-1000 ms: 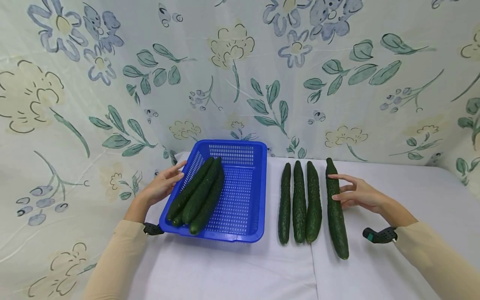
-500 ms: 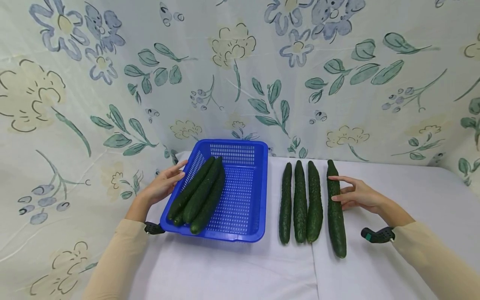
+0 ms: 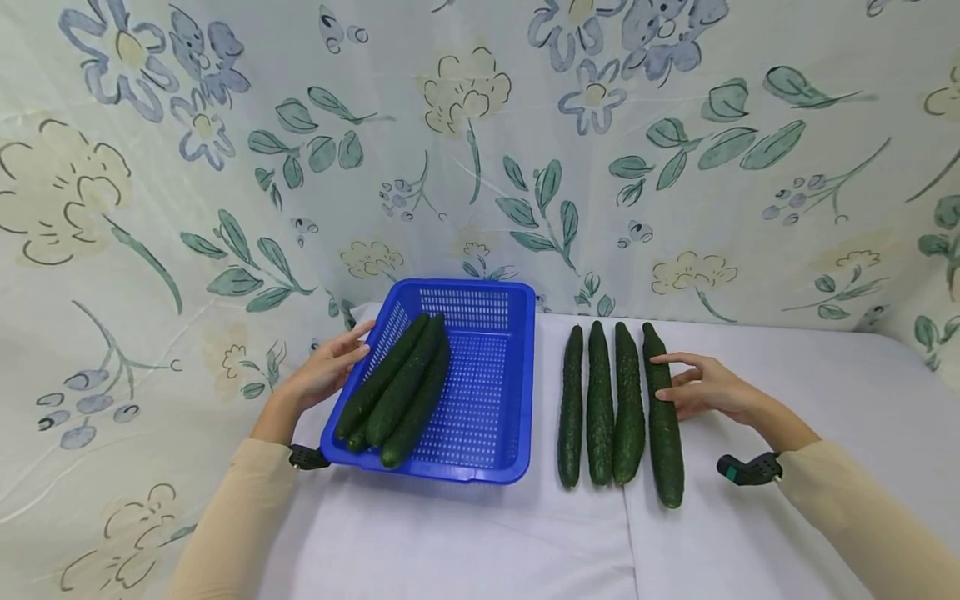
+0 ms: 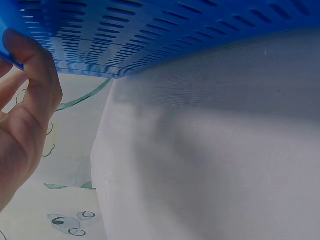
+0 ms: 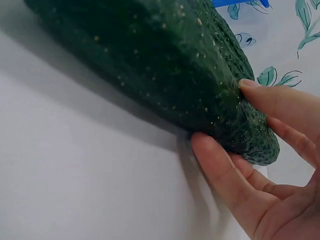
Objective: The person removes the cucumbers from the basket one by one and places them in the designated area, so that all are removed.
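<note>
My right hand [image 3: 701,387] holds a dark green cucumber [image 3: 663,442] near its far end, fingertips and thumb on its sides. In the right wrist view the bumpy cucumber [image 5: 165,65] fills the upper part, with the fingers [image 5: 225,175] at its tapered end. Just left of it lie three more cucumbers [image 3: 572,408] side by side, lengthwise. A blue perforated basket [image 3: 521,383] stands left of these, with several cucumbers [image 3: 397,392] piled along its left side. My left hand [image 3: 322,371] grips the basket's left rim; the left wrist view shows its digits [image 4: 35,65] at the rim.
A white cloth [image 3: 450,542] covers the table. Behind and to the left hangs a floral curtain [image 3: 450,225]. Dark wrist cameras [image 3: 750,471] are strapped below both hands.
My right hand has shifted the cucumber slightly left, closer to the three-cucumber row, and its near end has swung left. The left hand and basket stay in place.
</note>
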`<move>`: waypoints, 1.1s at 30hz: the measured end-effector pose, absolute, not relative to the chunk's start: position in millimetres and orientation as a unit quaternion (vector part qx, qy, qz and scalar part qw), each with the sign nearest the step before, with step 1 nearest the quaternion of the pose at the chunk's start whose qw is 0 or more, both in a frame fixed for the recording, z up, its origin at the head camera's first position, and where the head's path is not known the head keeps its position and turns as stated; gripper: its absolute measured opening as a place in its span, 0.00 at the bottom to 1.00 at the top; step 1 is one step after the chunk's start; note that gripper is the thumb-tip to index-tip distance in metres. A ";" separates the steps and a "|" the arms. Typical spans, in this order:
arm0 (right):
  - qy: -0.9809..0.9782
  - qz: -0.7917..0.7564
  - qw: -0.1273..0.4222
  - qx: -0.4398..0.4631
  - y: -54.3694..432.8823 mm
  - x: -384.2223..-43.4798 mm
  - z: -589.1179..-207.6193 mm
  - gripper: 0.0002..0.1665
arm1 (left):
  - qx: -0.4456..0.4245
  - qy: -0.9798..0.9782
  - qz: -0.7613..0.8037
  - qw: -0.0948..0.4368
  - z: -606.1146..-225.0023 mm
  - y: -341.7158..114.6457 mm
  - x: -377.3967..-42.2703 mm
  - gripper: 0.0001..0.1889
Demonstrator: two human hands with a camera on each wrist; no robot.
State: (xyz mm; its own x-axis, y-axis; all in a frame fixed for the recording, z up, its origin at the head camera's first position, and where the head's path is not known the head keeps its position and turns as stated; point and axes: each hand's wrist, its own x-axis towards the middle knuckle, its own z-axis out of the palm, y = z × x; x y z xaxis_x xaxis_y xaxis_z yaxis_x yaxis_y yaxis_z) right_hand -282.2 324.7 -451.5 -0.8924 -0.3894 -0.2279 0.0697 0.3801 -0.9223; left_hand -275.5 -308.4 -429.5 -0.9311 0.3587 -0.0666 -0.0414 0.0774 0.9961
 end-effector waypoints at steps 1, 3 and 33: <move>0.803 -0.549 0.209 -0.100 324.7 -281.8 -451.5 0.46 | 0.112 0.719 0.669 0.149 -429.6 -308.3 -275.3 0.30; 0.803 -0.550 0.208 -0.100 324.7 -280.9 -451.4 0.46 | 0.118 0.721 0.667 0.148 -429.9 -308.7 -274.9 0.30; 0.825 -0.551 0.115 -0.054 314.6 -285.3 -412.6 0.41 | 0.120 0.726 0.661 0.146 -429.4 -308.9 -274.8 0.30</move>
